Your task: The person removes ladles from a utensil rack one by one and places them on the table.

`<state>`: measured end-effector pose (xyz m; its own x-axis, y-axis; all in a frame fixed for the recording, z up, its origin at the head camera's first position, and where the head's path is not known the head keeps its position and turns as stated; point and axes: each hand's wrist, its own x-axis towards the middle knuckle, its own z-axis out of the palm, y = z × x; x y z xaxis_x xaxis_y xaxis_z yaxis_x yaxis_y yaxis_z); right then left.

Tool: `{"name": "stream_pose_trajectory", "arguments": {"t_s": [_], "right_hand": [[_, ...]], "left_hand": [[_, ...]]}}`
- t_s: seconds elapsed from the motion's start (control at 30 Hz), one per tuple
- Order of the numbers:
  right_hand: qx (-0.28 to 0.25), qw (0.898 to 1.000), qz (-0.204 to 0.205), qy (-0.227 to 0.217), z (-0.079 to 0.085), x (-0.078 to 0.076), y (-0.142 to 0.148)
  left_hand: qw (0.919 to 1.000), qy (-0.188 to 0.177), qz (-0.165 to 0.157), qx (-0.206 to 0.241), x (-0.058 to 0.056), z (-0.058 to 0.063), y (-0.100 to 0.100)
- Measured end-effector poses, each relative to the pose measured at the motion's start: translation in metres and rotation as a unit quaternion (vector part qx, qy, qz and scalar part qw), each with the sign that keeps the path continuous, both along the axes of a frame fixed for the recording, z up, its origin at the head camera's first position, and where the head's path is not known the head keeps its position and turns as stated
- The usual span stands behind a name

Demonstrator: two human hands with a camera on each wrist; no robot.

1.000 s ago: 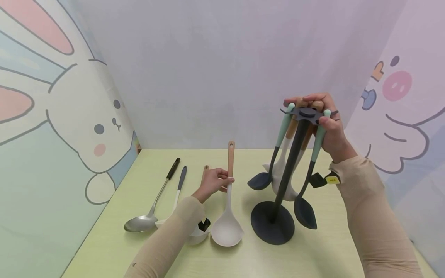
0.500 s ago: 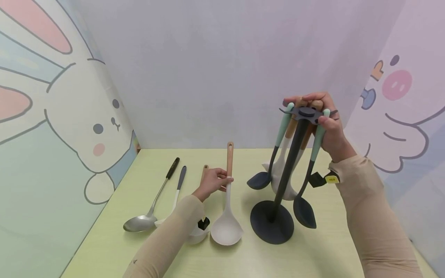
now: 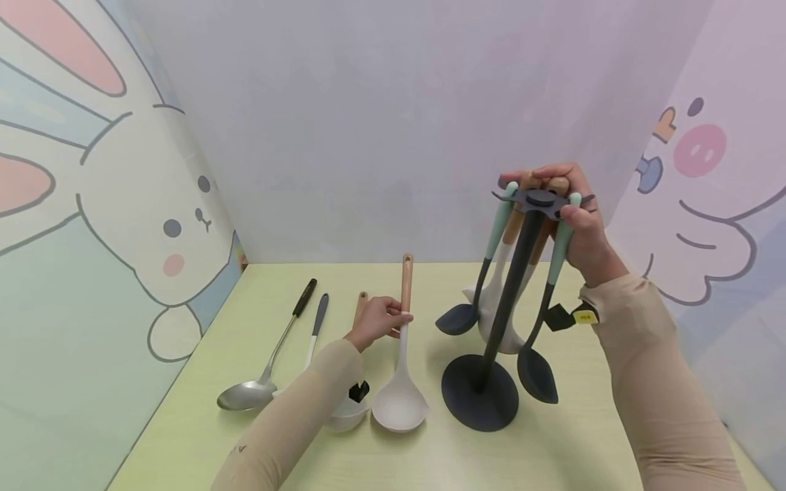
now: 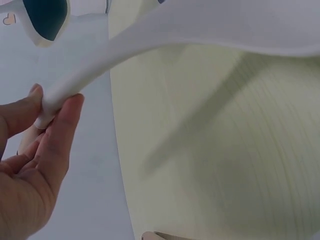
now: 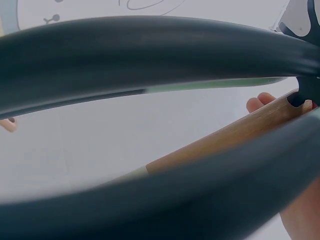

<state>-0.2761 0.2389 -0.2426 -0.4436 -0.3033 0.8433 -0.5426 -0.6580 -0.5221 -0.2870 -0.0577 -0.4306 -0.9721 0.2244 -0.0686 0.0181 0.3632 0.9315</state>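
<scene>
In the head view my left hand (image 3: 381, 318) pinches a white ladle (image 3: 400, 404) with a wooden handle, thumb and fingers just below the wood. The left wrist view has this hand (image 4: 42, 150) on the pale shaft (image 4: 82, 75), with the shaft's shadow on the table beneath. My right hand (image 3: 583, 221) grips the top of a dark utensil stand (image 3: 512, 286), fingers behind it and thumb at a mint handle (image 3: 560, 252). Dark ladles (image 3: 537, 376) with mint handles and white ones (image 3: 491, 314) with wooden handles hang from it. In the right wrist view, its wooden handle (image 5: 225, 132) passes behind dark shafts.
Left of my left hand lie a steel ladle (image 3: 248, 394) with a black handle, a grey-handled utensil (image 3: 321, 315) and another white ladle (image 3: 346, 417), partly hidden by the forearm. The stand's round base (image 3: 457, 392) is right of the pinched ladle. A pale wall (image 3: 393, 136) rises behind the table.
The handle end of the pinched white ladle sits slightly lower in the head view. Both hands keep their holds, and the stand has hardly shifted.
</scene>
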Motion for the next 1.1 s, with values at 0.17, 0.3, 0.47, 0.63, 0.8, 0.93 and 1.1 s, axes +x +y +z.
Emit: {"name": "stream_pose_trajectory", "arguments": {"t_s": [0.17,0.3,0.47,0.63,0.8,0.93,1.1], "right_hand": [[-0.001,1.0,0.008,-0.003,0.0,-0.001,0.0],[-0.002,1.0,0.013,-0.007,0.0,-0.001,0.001],[-0.003,1.0,0.017,-0.007,0.0,-0.002,0.001],[-0.005,1.0,0.017,-0.004,0.0,-0.002,0.001],[-0.006,1.0,0.019,0.002,0.0,-0.002,0.0],[-0.007,1.0,0.022,0.005,0.0,-0.002,0.0],[-0.007,1.0,0.018,0.005,0.0,-0.002,0.0]], "left_hand": [[1.0,-0.005,0.001,-0.003,-0.002,-0.001,0.0],[0.9999,-0.011,0.004,-0.003,-0.004,-0.003,0.0],[0.9999,-0.011,0.003,-0.003,-0.006,-0.005,0.0],[0.9999,-0.011,0.001,-0.006,-0.009,-0.008,-0.001],[0.9997,-0.019,0.001,-0.012,-0.011,-0.01,-0.001],[0.9995,-0.026,0.001,-0.017,-0.011,-0.011,-0.002],[0.9992,-0.033,-0.003,-0.021,-0.014,-0.012,-0.002]]}}
